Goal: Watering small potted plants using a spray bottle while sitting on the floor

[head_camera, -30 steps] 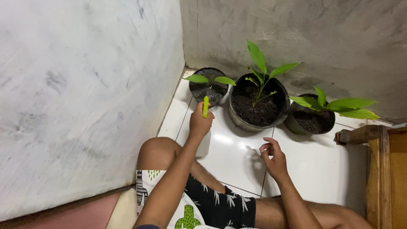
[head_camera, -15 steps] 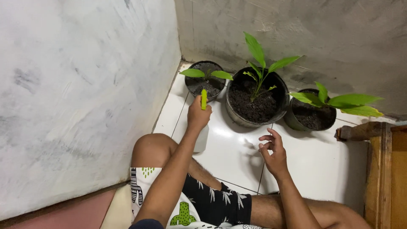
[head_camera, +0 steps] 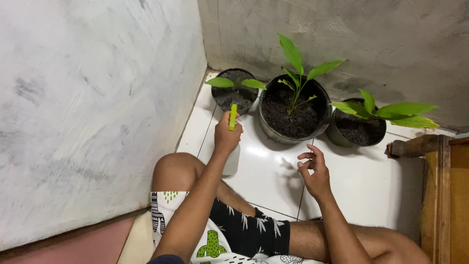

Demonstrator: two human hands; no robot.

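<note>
My left hand [head_camera: 226, 136] grips a spray bottle [head_camera: 232, 157] with a white body and a lime-green nozzle [head_camera: 233, 116] that points at the small black pot [head_camera: 234, 91] in the corner. That pot holds dark soil and a seedling with two leaves. My right hand [head_camera: 315, 171] hovers over the white floor tiles with its fingers loosely spread, holding nothing, just in front of the large middle pot [head_camera: 292, 111] with a taller green plant. A third black pot [head_camera: 356, 129] with broad leaves stands to the right.
Grey plastered walls close off the left side and the back. A wooden piece of furniture [head_camera: 447, 195] stands at the right edge. My bare knees and patterned shorts [head_camera: 229, 234] fill the bottom of the view.
The view has shifted slightly. My left hand with the bottle has stayed aimed at the small pot. My right hand has opened a little and drifted slightly left.
</note>
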